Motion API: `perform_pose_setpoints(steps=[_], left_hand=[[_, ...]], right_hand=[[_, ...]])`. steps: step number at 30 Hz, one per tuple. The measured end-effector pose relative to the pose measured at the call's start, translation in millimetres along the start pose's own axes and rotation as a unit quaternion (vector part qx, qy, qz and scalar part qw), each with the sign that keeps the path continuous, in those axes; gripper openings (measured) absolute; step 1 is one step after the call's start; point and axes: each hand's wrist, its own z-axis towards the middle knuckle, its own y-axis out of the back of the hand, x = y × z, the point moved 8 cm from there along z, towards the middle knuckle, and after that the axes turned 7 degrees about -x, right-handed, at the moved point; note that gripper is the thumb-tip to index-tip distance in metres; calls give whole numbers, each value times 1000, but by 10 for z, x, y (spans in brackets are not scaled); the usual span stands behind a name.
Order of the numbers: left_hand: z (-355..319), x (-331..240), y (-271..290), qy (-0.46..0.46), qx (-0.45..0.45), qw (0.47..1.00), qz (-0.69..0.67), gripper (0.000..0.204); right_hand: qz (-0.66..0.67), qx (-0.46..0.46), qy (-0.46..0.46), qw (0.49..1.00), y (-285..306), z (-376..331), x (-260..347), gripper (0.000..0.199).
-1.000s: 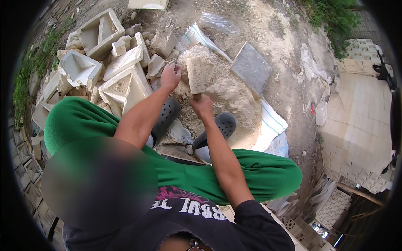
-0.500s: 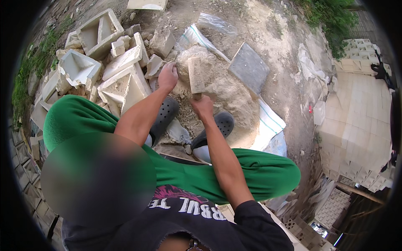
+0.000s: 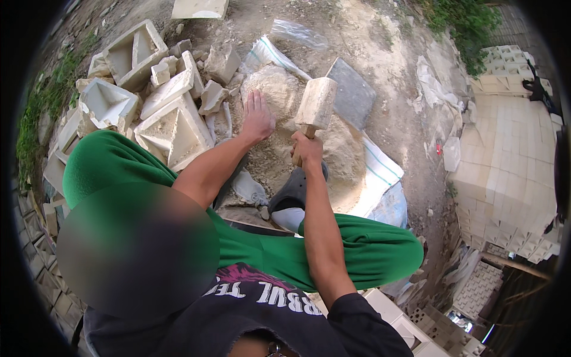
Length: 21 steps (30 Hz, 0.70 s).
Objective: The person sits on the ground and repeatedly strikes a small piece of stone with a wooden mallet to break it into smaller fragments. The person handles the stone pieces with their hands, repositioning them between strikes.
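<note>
Bare dirt ground (image 3: 386,35) carries a sand heap (image 3: 279,101) on white sacking (image 3: 380,172), broken moulds (image 3: 172,128) and a grey slab (image 3: 355,95).

Your left hand (image 3: 257,116) lies flat, palm down, fingers extended and slightly spread; its forearm runs straight out from your bent left knee. Your right hand (image 3: 307,147) is closed in a fist, knuckles up, wrist raised. The right forearm extends forward, elbow bent above your right thigh.
</note>
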Motion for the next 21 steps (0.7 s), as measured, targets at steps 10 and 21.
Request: perform_pose_setpoints(steps=[10, 21], left_hand=[[177, -348, 172, -95, -4, 993, -75, 69], [-256, -895, -380, -177, 98, 975, -95, 66]], right_hand=[[84, -21, 25, 996, 611, -73, 397, 21], [129, -9, -62, 990, 566, -73, 35, 19]])
